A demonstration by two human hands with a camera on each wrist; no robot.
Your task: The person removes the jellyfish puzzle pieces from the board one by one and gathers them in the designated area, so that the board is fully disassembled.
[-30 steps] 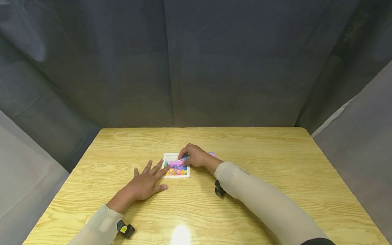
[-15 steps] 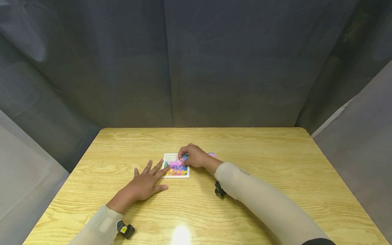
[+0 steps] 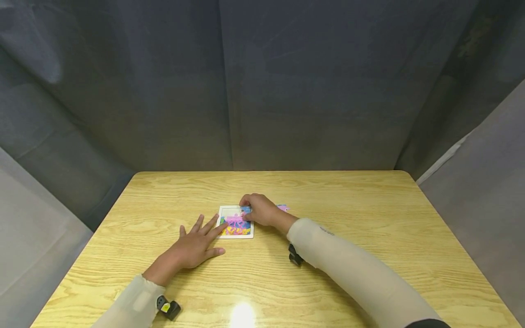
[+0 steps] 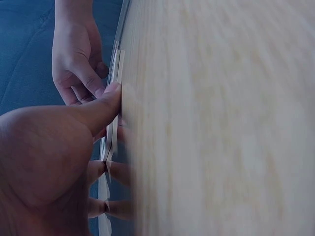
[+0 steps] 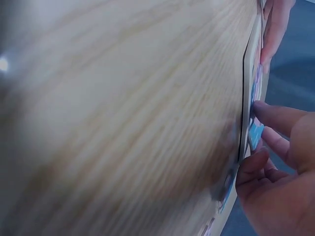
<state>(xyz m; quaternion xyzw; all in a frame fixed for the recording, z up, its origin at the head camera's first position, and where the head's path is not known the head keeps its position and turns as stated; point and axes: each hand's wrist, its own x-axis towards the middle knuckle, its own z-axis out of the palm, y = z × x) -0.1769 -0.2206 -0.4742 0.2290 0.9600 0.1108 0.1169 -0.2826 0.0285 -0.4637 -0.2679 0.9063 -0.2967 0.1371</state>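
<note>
A small jigsaw puzzle board (image 3: 235, 236) with a white rim lies on the table, its lower part filled with pink, yellow and blue picture pieces. My left hand (image 3: 193, 248) lies with fingers spread, its fingertips over the board's left edge. At the board's upper right my right hand (image 3: 264, 212) pinches a blue puzzle piece (image 3: 246, 209) between thumb and fingers. The right wrist view has this blue piece (image 5: 255, 133) tilted against the board's face. Pale bare backing (image 3: 228, 211) shows at the board's upper left. The right fingers hide the upper right corner.
Beyond the right hand lies a loose pink and blue puzzle piece (image 3: 283, 207), partly covered by the wrist. The wooden table (image 3: 348, 205) ends at a dark curtain (image 3: 311, 114) behind. Both wrists carry small black cameras.
My right hand has shifted slightly, its fingers turning so that more of the blue puzzle piece shows at the board's upper right. The left hand has stayed in place.
</note>
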